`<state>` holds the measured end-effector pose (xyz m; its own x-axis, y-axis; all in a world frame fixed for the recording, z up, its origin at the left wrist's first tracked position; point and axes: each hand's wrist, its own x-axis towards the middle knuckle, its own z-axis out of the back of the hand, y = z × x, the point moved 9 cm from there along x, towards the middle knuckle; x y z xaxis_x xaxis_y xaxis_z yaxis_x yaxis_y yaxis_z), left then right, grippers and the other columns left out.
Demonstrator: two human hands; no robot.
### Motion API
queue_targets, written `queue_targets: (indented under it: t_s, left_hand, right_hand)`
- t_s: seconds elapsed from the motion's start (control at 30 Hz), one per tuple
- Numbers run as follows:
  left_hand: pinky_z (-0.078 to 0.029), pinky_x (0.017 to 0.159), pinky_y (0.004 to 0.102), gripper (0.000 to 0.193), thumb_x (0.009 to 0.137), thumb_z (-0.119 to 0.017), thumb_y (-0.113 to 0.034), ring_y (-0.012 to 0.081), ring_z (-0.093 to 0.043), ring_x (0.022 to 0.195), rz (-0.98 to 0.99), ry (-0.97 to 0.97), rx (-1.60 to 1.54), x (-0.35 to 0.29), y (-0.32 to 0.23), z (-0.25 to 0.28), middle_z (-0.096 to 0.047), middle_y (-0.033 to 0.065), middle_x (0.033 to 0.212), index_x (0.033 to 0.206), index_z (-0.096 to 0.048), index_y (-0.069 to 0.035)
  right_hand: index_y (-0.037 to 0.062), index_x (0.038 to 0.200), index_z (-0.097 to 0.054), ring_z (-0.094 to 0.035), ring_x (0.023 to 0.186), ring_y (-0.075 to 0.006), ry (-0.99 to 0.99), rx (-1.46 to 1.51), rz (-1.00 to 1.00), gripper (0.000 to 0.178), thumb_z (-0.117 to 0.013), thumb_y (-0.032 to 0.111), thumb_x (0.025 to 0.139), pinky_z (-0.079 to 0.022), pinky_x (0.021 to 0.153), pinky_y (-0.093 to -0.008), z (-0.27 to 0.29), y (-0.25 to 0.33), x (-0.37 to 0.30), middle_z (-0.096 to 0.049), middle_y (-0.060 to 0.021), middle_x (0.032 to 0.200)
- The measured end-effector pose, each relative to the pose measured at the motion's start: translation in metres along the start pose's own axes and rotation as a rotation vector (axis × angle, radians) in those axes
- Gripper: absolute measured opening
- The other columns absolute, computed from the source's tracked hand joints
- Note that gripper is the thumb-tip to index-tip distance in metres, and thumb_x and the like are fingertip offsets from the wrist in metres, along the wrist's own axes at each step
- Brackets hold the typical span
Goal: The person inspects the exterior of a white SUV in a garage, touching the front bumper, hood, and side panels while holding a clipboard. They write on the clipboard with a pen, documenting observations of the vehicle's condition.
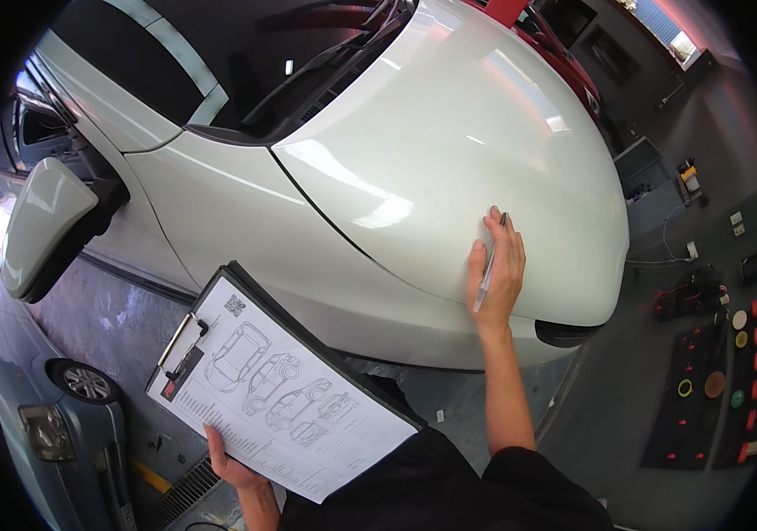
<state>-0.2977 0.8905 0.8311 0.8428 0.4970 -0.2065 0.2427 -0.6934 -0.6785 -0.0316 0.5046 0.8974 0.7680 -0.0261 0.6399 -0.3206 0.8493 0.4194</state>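
Your right grip (507,274), closed around a slim pen (486,285), rests on the hood (458,133) of a white car (343,212), near its front end, while your left grip (237,473) holds the lower left edge of a clipboard (259,293), thumb over a printed sheet (290,389) of vehicle drawings. The clipboard slants in front of you, its upper corner overlapping the fender (228,199) in view. Beyond, a side mirror (51,217) juts out at left, near a blue-grey car (24,376); a red car (584,88) shows behind the hood, round discs (714,384) at far right.
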Motion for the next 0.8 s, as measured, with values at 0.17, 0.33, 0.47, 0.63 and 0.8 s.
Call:
queue_targets:
  t_s: [0.17,0.33,0.47,0.63,0.8]
  left_hand:
    - [-0.049,0.110,0.0488,0.059,0.109,-0.043,-0.037,0.0364,-0.059,0.130,0.035,0.017,0.014,0.007,-0.001,-0.001,-0.053,0.0225,0.149,0.154,-0.037,0.002]
    - [-0.050,0.108,0.0491,0.060,0.109,-0.044,-0.037,0.0364,-0.059,0.129,0.100,0.039,0.018,0.017,-0.003,0.011,-0.054,0.0233,0.148,0.154,-0.037,0.001]
    - [-0.051,0.107,0.0495,0.060,0.108,-0.046,-0.037,0.0361,-0.060,0.129,0.157,0.038,0.015,0.021,-0.003,0.023,-0.055,0.0231,0.146,0.154,-0.037,0.001]
    - [-0.052,0.105,0.0470,0.062,0.102,-0.055,-0.036,0.0334,-0.063,0.123,0.248,0.029,0.098,0.023,0.012,0.039,-0.061,0.0196,0.139,0.149,-0.043,0.003]
    - [-0.050,0.106,0.0505,0.070,0.098,-0.061,-0.038,0.0366,-0.061,0.126,0.403,0.024,0.144,0.015,0.042,0.067,-0.057,0.0210,0.143,0.152,-0.040,0.001]
  right_hand:
    - [0.0042,0.122,-0.066,-0.060,0.131,-0.0380,-0.108,-0.057,0.024,0.030,-0.057,0.007,0.094,-0.039,0.115,-0.0531,0.003,-0.001,-0.007,-0.069,-0.0148,0.133]
    - [0.0031,0.122,-0.065,-0.059,0.131,-0.0388,-0.102,-0.070,0.015,0.029,-0.053,0.010,0.097,-0.039,0.115,-0.0540,0.001,0.017,-0.007,-0.069,-0.0144,0.134]
    - [0.0032,0.122,-0.066,-0.059,0.131,-0.0384,-0.100,-0.085,0.008,0.029,-0.053,0.010,0.096,-0.039,0.115,-0.0533,-0.002,0.028,-0.011,-0.069,-0.0139,0.135]
    - [0.0034,0.121,-0.066,-0.061,0.130,-0.0389,-0.112,-0.099,0.031,0.031,-0.055,0.006,0.092,-0.040,0.114,-0.0526,-0.008,0.033,-0.017,-0.069,-0.0146,0.134]
    - [0.0028,0.121,-0.066,-0.061,0.129,-0.0406,-0.101,-0.084,0.058,0.031,-0.055,0.007,0.092,-0.040,0.114,-0.0530,-0.017,0.036,-0.019,-0.069,-0.0158,0.133]
